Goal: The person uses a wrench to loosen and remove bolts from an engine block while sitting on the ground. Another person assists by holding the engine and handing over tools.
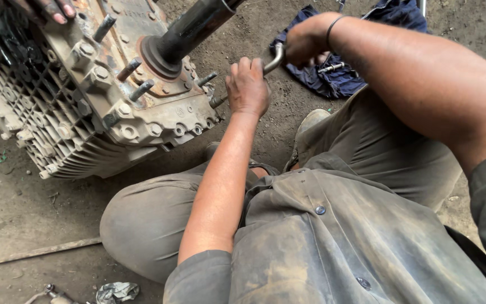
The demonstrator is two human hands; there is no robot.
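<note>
Both hands on one bent steel wrench/brace bar (275, 58). Left hand (247, 87) wrapped shut round the shank near the socket end, right hand (305, 45) fisted on the cranked handle end, just beside the left, up by the blue cloth (333, 79). Tool tip on a fastener (216, 102) at the lower right corner of the gearbox-type housing (113, 107), which lies tilted on the dirt floor (23, 214), finned side down toward the floor's left edge. Cannot tell how deep the socket sits, knuckles hide it.

Risks, judged from pose:
- Socket slip off nut if bar held off-axis: left knuckles straight into the bare studs (142, 89) just beside them. Skin cut likely.
- Housing unblocked on loose dirt, so a hard crank could rock or roll it toward the knees.
- Grime on casting and palms, grip loss under torque.
- Shaft (189, 28) sticks up over the work, forearm knock poss if bar frees suddenly.
- Another person's fingers (49, 8) on the housing's top left corner: pinch risk if casting shifts.
- Loose bolt-like part (331, 67) on cloth, close to the right wrist, easy to flick into the dirt.
</note>
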